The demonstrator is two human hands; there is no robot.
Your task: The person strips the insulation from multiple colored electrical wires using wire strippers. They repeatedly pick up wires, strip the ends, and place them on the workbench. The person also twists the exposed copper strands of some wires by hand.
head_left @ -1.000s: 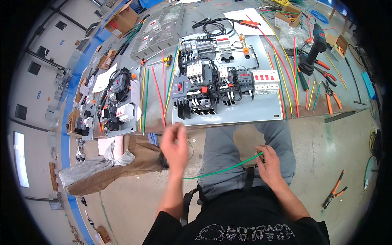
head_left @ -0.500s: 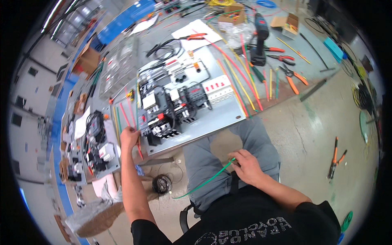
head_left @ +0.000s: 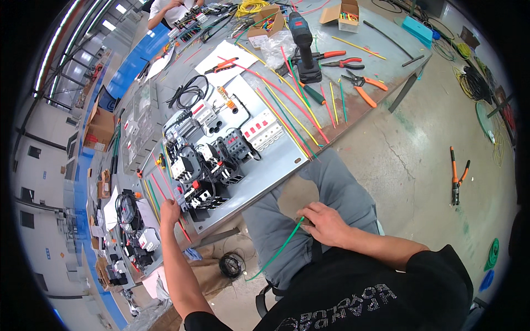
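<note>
My right hand [head_left: 324, 223] is over my lap, its fingers closed on one end of a green wire [head_left: 283, 246]. The rest of the wire hangs in a curve toward the lower left. At the left edge of the metal panel [head_left: 255, 197], my left hand [head_left: 170, 212] rests with its fingers curled together beside a red wire [head_left: 184, 231]; whether it grips that wire is hidden. Black contactors [head_left: 238, 144], a white breaker block with red switches [head_left: 263, 130] and dark cabling are mounted on the panel.
Cut red, yellow and green wires [head_left: 292, 118] lie right of the panel. Beyond them are a cordless drill [head_left: 304, 47], pliers [head_left: 343, 63] and orange-handled wire strippers [head_left: 364, 87]. Long-handled cutters [head_left: 456, 175] lie on the floor. Another person [head_left: 171, 10] works at the far end.
The view has shifted, and the far person has come into it. My right hand still holds the green wire; my left hand stays by the panel's left edge.
</note>
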